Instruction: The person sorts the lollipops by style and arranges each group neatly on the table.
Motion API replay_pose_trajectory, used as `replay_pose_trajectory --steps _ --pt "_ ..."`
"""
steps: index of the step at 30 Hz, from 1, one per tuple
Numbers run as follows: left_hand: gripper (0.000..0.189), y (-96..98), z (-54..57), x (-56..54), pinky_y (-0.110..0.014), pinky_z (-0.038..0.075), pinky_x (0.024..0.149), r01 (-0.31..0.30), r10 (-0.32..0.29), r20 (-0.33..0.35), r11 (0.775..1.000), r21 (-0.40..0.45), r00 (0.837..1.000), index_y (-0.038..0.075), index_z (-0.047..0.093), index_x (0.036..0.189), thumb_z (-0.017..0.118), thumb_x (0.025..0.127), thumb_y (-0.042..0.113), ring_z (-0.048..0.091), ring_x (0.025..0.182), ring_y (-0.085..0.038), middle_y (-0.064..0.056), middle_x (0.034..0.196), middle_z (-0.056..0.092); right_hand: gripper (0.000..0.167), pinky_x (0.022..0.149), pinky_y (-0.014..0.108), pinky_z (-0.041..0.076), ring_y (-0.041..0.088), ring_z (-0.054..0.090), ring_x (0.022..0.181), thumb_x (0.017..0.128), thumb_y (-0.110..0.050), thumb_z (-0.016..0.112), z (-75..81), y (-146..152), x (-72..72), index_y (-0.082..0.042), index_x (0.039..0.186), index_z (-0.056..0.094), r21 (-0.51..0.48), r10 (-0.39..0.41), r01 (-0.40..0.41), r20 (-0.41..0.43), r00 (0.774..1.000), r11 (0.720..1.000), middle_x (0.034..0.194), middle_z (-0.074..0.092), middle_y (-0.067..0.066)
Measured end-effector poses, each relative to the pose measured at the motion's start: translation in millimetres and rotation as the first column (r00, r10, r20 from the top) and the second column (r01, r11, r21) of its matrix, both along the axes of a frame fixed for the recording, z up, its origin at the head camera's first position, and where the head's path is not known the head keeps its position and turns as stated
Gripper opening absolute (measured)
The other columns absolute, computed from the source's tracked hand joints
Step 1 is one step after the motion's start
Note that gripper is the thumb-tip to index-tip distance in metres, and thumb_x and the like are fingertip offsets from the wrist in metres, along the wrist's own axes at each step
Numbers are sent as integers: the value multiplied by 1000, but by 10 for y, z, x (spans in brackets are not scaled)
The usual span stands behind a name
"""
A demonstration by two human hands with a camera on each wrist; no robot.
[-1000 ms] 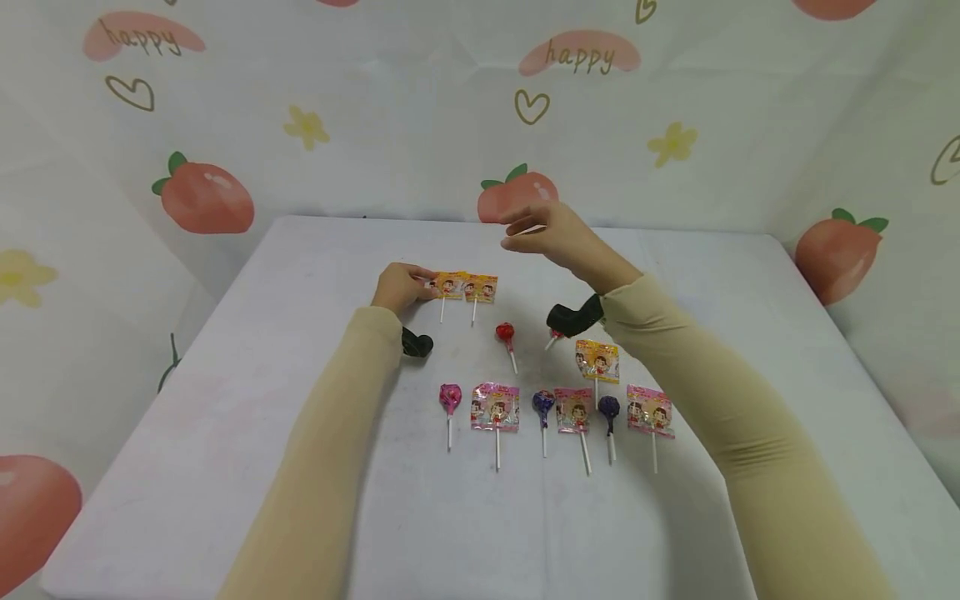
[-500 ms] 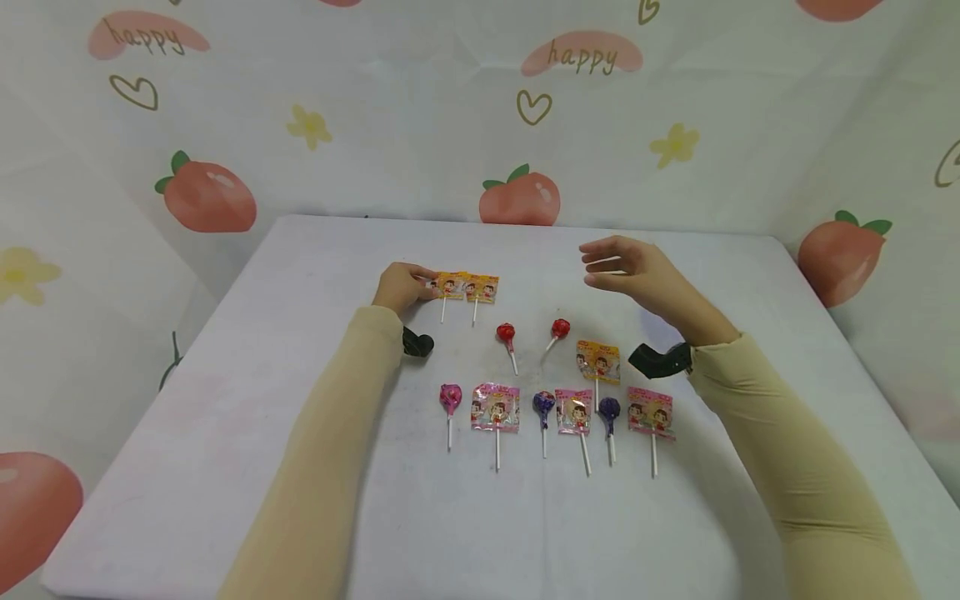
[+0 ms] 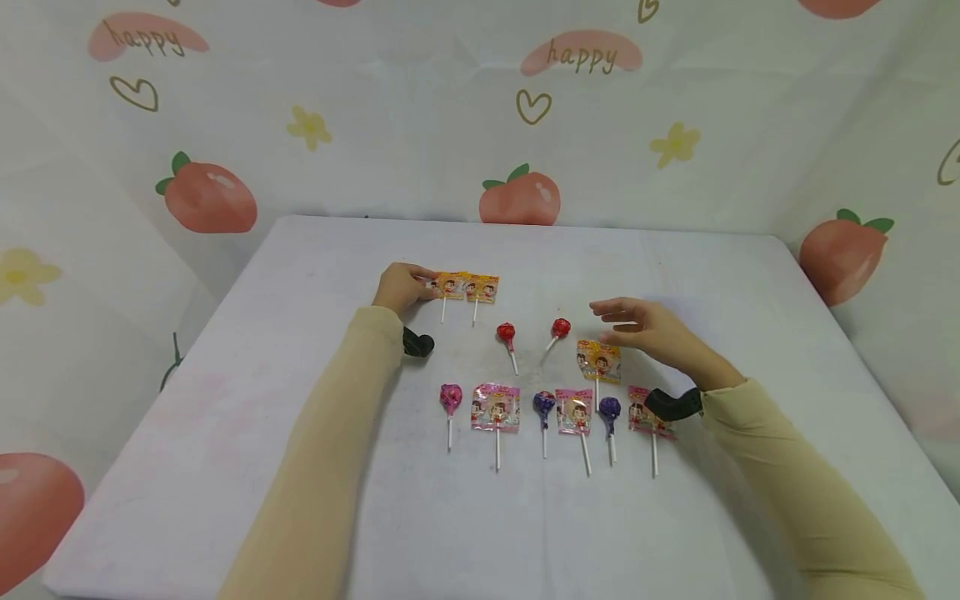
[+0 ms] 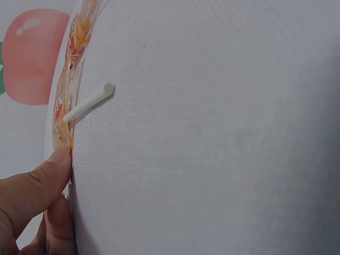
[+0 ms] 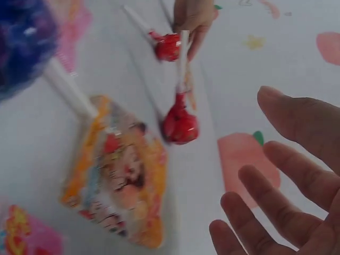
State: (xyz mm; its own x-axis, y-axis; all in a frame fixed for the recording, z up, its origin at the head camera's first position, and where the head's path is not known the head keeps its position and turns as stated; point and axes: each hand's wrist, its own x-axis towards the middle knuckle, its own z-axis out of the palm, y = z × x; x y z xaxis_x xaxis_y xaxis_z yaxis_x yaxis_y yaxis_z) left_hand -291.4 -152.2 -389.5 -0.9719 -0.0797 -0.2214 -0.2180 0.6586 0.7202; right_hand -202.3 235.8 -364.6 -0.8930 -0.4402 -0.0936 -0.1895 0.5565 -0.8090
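At the back left of the table, my left hand (image 3: 401,286) pinches the left edge of a yellow-wrapped lollipop (image 3: 451,285). The left wrist view has the thumb (image 4: 57,159) at the wrapper's end and the white stick (image 4: 93,101) pointing outward. A second yellow-wrapped lollipop (image 3: 482,289) lies right beside it. My right hand (image 3: 651,332) is spread with nothing in it, its thumb close over a third yellow-wrapped lollipop (image 3: 597,363). Two red lollipops, one left (image 3: 506,333) and one right (image 3: 560,328), lie between the hands.
A front row holds a pink lollipop (image 3: 451,398), two purple ones (image 3: 544,403) and several flat pink-wrapped ones (image 3: 495,408). The right wrist camera partly covers the rightmost. White cloth covers the table (image 3: 465,525), and a printed peach backdrop (image 3: 420,108) hangs behind.
My right hand has moved right and then down toward the near yellow-wrapped lollipop, uncovering the right red lollipop. My left hand has stayed at its wrapper.
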Motion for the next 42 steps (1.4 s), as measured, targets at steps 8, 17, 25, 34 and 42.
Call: replay_pose_trajectory --steps 8,17,25,34,42 --pt "37 8 -6 -8 -39 41 96 -7 7 4 1000 -2 1000 14 69 122 75 86 17 50 100 -23 -12 111 61 58 102 55 40 42 48 126 87 -24 73 -195 82 41 -1 136 52 92 12 -14 27 1000 996 140 51 22" --pt "37 27 -7 -48 -38 40 98 -10 10 18 1000 -1 1000 16 69 122 75 86 17 48 100 -22 -10 110 60 60 94 47 45 33 54 111 83 -23 77 -264 120 26 1 133 55 133 25 -29 32 999 991 131 55 23" --pt "37 -2 4 -21 -40 38 101 -3 3 14 1000 5 1000 15 69 122 75 86 16 48 104 -23 -11 113 61 57 82 37 38 32 47 102 79 -20 81 -340 42 -19 0 128 59 199 66 -57 -36 997 978 123 54 25" --pt "37 -14 3 -19 -40 39 99 2 -2 7 1000 3 1000 14 69 121 75 85 17 48 101 -23 -10 107 60 55 84 41 38 33 44 105 78 -19 82 -350 5 2 -5 127 60 223 26 -21 -17 1000 975 121 49 21" --pt "38 -14 -13 -26 -38 40 96 -9 9 23 1000 8 1000 15 69 122 76 85 17 49 100 -23 -10 109 61 52 92 53 38 37 46 109 78 -16 81 -334 -18 20 -1 123 60 200 15 -14 -2 1000 980 122 50 23"
